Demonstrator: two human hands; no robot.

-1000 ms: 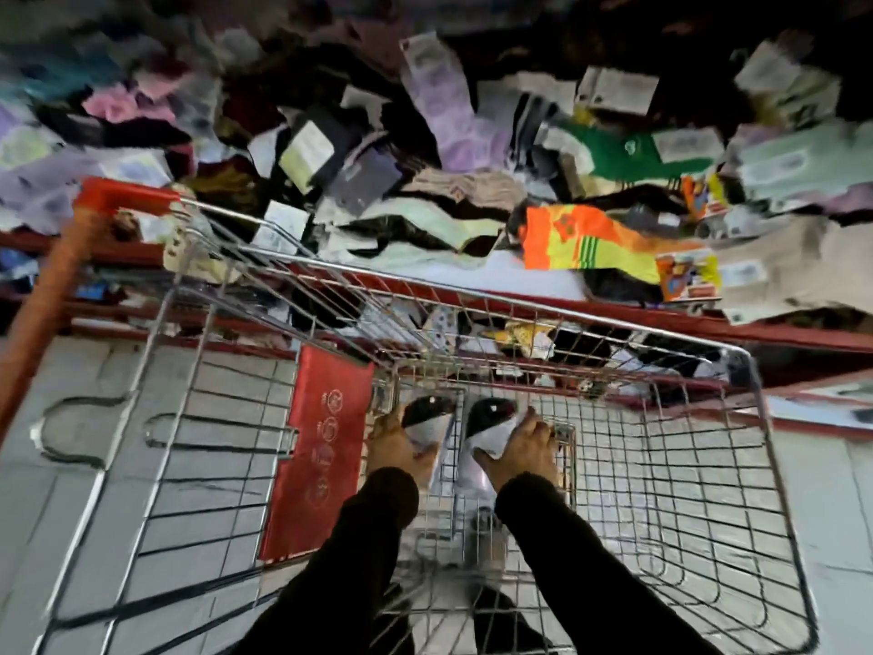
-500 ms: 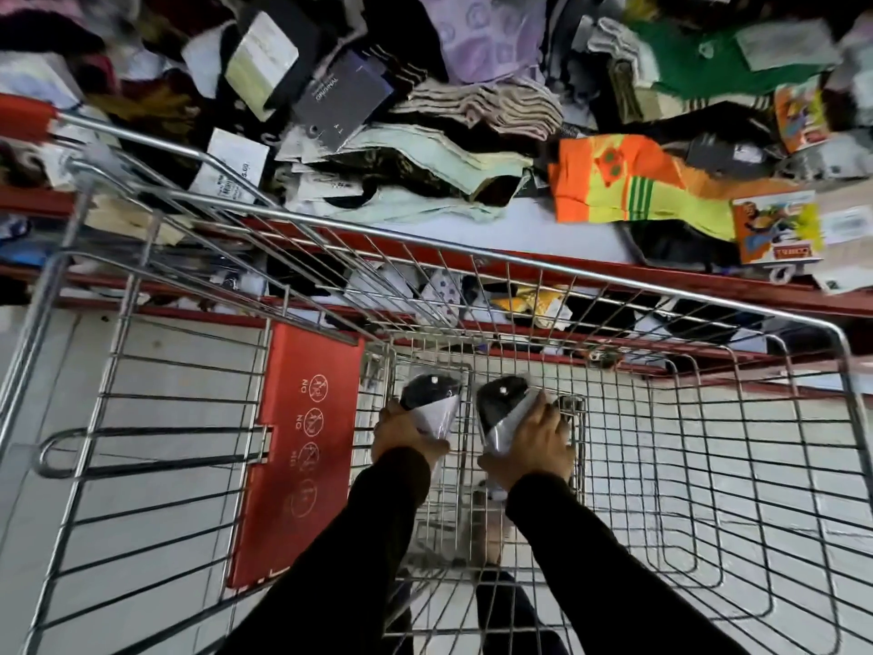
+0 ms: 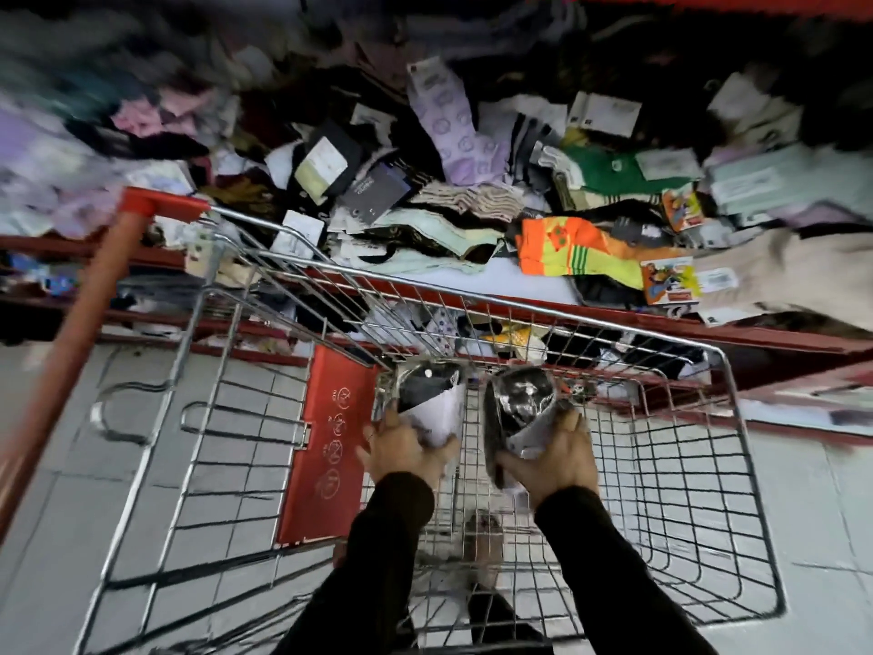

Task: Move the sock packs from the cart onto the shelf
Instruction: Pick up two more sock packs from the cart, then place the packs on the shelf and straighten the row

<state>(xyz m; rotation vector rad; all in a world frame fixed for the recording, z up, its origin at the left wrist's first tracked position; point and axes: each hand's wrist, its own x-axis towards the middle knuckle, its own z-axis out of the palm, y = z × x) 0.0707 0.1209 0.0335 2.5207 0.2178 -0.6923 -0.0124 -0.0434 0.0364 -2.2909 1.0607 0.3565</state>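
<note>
I look down into a wire shopping cart [image 3: 737, 418] with a red handle [image 3: 85, 323]. My left hand [image 3: 401, 449] grips a black-and-white sock pack [image 3: 432, 399] in clear wrap. My right hand [image 3: 555, 458] grips a second black sock pack [image 3: 517, 408]. Both packs are raised inside the basket, near its far end. Beyond the cart's rim runs a red-edged shelf [image 3: 614, 319] heaped with loose sock packs, among them an orange and yellow pair [image 3: 571, 252]. More dark packs lie in the cart bottom near my sleeves [image 3: 486, 607].
A red child-seat flap [image 3: 326, 442] stands inside the cart on the left. A lower shelf tier [image 3: 543, 342] with more socks shows through the wire. Grey tiled floor [image 3: 47, 560] lies under and around the cart.
Both hands have lifted their packs higher and toward the shelf. The view has tilted up, showing more of the sock heap and the red cart handle.
</note>
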